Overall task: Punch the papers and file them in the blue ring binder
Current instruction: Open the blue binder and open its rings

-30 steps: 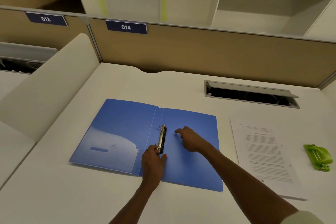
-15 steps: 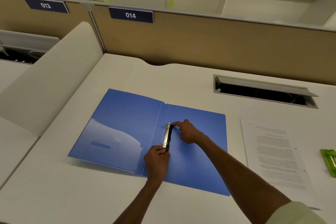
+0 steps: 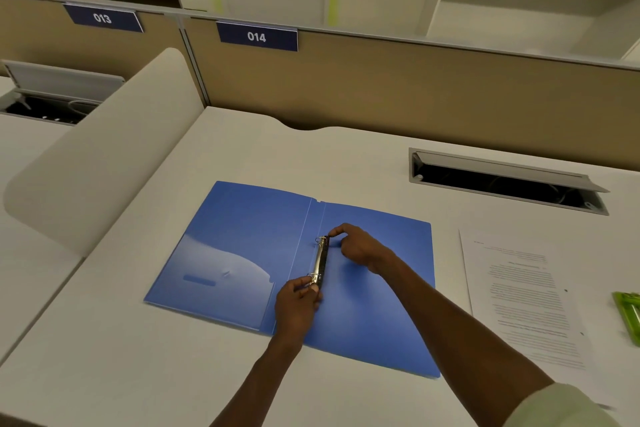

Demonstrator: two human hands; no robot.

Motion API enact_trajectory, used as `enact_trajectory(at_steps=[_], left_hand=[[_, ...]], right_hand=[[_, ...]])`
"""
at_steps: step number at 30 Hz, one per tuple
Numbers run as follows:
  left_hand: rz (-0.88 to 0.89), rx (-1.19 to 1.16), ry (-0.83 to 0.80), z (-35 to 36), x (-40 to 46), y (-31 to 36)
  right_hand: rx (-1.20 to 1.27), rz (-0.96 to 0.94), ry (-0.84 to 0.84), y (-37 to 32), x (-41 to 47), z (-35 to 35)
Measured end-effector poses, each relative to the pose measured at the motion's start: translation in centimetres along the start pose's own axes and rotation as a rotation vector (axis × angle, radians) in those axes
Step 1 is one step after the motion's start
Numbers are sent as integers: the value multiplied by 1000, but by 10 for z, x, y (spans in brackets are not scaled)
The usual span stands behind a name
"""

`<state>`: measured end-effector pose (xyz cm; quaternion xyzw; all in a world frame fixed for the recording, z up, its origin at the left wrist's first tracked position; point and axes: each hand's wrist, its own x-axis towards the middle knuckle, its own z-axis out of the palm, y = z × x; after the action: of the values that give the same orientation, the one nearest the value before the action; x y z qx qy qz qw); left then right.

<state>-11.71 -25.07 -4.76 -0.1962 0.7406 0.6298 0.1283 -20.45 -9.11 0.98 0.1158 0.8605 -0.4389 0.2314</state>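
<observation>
The blue ring binder (image 3: 242, 246) lies open and flat on the white desk. Its metal ring mechanism (image 3: 321, 259) runs along the right of the spine. My left hand (image 3: 298, 305) pinches the near end of the mechanism at the lower ring. My right hand (image 3: 356, 246) pinches the far end at the upper ring. Whether the rings are open or closed is too small to tell. Printed papers (image 3: 523, 302) lie to the right of the binder. A green hole punch (image 3: 628, 315) sits at the right edge, partly cut off.
An open cable hatch (image 3: 505, 180) is set into the desk at the back right. A beige partition (image 3: 381, 87) with a label 014 closes the back. A curved white divider (image 3: 104, 149) rises on the left.
My right hand moved from the binder's right cover onto the far end of the ring mechanism. My left hand stayed at the near end. The camera shifted a little left.
</observation>
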Motion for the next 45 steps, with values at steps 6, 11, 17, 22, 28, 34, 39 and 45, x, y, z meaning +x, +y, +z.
enact_trajectory(at_steps=[6, 11, 17, 22, 28, 34, 39, 45], left_hand=[[138, 63, 41, -5, -7, 1], [169, 147, 109, -6, -4, 1], [159, 222, 214, -14, -1, -5], [236, 225, 250, -13, -2, 2], [475, 392, 118, -9, 11, 9], [500, 430, 67, -15, 26, 3], [494, 446, 93, -14, 29, 3], [480, 434, 97, -17, 29, 6]], right_hand=[[43, 2, -24, -1, 0, 7], [35, -28, -35, -2, -6, 10], [94, -10, -15, 4, -11, 14], [35, -52, 47, 15, -18, 23], [-259, -102, -3, 24, -15, 40], [-400, -71, -60, 22, -22, 45], [-461, -79, -128, 24, -26, 43], [-430, -109, -199, 19, -30, 33]])
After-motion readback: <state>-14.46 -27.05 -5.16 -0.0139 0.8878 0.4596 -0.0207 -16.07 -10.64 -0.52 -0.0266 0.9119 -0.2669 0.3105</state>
